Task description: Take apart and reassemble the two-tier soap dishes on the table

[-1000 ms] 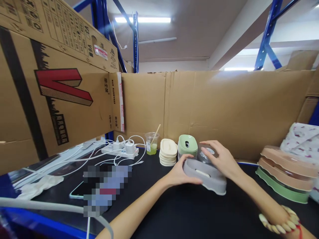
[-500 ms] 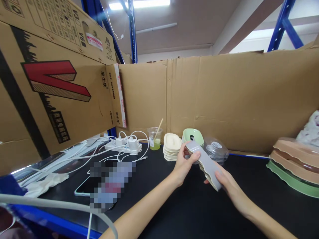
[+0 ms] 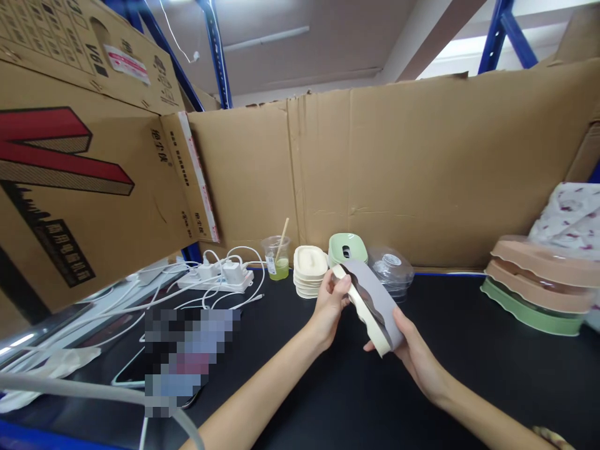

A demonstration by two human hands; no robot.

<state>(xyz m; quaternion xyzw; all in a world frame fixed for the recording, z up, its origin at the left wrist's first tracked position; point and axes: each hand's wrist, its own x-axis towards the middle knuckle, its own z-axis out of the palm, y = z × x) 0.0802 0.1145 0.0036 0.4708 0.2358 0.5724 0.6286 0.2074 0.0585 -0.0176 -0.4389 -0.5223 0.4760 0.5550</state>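
Over the black tabletop, both my hands hold a long, narrow plastic piece with wavy edges. Its one side is a pale grey wavy-edged shell (image 3: 380, 294); along the other runs a cream wavy-edged strip (image 3: 362, 307), with a dark gap between them. At the upper left end, my left hand (image 3: 332, 312) pinches the cream strip between thumb and fingers. My right hand (image 3: 415, 350) grips the lower right end, thumb on the grey shell and fingers underneath. Just behind stand a stack of cream lids (image 3: 310, 265), green lids (image 3: 347, 245) and clear plastic domes (image 3: 390, 272).
At right are stacked peach and green wavy trays (image 3: 534, 272) beside a patterned white cloth (image 3: 569, 215). A drink cup (image 3: 277, 259), a white power strip (image 3: 220, 281) with tangled cables and a phone (image 3: 129, 369) lie left. Cardboard walls (image 3: 398, 162) enclose the back and left.
The grey shell and cream strip now stand visibly apart, with a dark gap showing between them. My hands keep their hold. The view has shifted to the right.
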